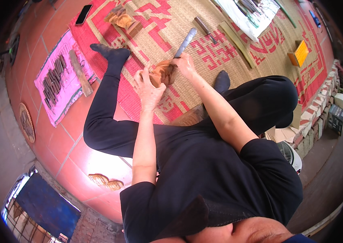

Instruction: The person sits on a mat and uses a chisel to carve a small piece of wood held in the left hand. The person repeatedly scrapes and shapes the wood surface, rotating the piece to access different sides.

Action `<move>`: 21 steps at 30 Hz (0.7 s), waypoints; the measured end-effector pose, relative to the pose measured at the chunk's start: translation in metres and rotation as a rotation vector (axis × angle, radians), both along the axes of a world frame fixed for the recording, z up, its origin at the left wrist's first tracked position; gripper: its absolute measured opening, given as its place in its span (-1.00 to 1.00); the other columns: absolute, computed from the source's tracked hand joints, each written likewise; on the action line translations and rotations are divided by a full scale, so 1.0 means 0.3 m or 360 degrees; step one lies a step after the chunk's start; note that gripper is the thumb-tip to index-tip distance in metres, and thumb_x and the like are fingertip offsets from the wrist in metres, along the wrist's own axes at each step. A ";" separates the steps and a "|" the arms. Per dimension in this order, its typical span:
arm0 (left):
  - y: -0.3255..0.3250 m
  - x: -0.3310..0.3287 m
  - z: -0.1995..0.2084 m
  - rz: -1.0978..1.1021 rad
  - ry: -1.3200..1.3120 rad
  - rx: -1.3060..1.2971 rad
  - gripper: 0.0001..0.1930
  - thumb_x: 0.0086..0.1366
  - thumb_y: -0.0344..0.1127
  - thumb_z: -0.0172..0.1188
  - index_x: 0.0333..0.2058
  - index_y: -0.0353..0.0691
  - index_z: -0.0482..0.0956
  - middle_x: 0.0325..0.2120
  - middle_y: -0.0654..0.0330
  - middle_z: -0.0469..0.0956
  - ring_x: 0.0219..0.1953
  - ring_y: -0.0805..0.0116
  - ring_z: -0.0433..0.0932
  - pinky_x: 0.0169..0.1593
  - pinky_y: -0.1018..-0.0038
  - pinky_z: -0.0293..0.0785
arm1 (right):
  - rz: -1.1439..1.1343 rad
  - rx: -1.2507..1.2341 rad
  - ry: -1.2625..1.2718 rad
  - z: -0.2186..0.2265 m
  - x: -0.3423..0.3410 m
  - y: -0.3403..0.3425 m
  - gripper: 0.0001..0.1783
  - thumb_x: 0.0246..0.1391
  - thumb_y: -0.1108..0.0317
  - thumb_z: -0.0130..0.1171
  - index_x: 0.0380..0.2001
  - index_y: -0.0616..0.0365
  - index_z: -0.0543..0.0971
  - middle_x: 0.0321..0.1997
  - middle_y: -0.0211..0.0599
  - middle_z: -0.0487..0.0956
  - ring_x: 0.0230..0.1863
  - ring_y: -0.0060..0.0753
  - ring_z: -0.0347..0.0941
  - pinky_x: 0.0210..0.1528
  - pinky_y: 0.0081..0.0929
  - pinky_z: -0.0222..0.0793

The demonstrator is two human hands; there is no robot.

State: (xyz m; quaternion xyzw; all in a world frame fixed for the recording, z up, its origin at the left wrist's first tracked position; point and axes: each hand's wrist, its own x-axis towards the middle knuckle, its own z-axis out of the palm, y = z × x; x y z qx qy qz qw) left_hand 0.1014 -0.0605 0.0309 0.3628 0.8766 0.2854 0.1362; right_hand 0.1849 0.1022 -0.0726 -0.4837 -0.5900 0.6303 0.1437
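My left hand (pixel 149 87) is closed around a carved piece of orange-brown wood (pixel 162 69), steadying it above the woven mat between my legs. From the right side, my right hand (pixel 184 65) grips a long tool with a grey-blue handle (pixel 186 41). That handle slants up and away from me. The tool's lower end is hidden by my fingers, close to the carving, so I cannot tell whether it touches the wood.
The red-and-tan mat (pixel 208 85) holds another carving (pixel 120 20), a chisel (pixel 206 30), a greenish strip (pixel 236 43), a yellow-orange block (pixel 298 53) and tools on white cloth (pixel 240 20). Slim dark tools (pixel 54 80) and a stick (pixel 80 73) lie on pink cloth (pixel 60 115). A phone (pixel 83 14) lies far left.
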 end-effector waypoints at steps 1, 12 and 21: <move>-0.001 0.000 -0.001 -0.0005 0.0009 -0.0006 -0.16 -0.19 -0.32 0.33 0.19 0.03 0.28 0.05 0.07 0.20 0.14 -0.04 0.22 0.19 -0.01 0.18 | -0.0024 0.0000 -0.0009 0.002 0.000 0.000 -0.73 -0.22 0.21 0.29 -0.43 0.15 0.68 -0.45 -0.18 0.65 -0.36 -0.28 0.58 -0.23 -0.35 0.42; -0.001 -0.001 -0.005 -0.0001 -0.0003 0.0022 -0.16 -0.19 -0.32 0.33 0.19 0.04 0.28 0.04 0.07 0.20 0.15 -0.03 0.22 0.19 -0.01 0.19 | -0.0222 -0.0122 0.0145 0.016 -0.003 0.002 -0.80 -0.14 0.35 0.31 -0.42 0.24 0.65 -0.55 -0.36 0.59 -0.47 -0.55 0.48 -0.38 -0.51 0.35; -0.003 0.003 -0.002 -0.0028 0.0025 0.0017 -0.16 -0.19 -0.32 0.34 0.19 0.04 0.29 0.05 0.07 0.20 0.15 -0.03 0.22 0.19 -0.01 0.19 | 0.0027 0.0033 -0.0058 0.002 -0.005 -0.009 -0.78 -0.15 0.28 0.29 -0.40 0.16 0.68 -0.45 -0.23 0.66 -0.36 -0.38 0.57 -0.26 -0.39 0.42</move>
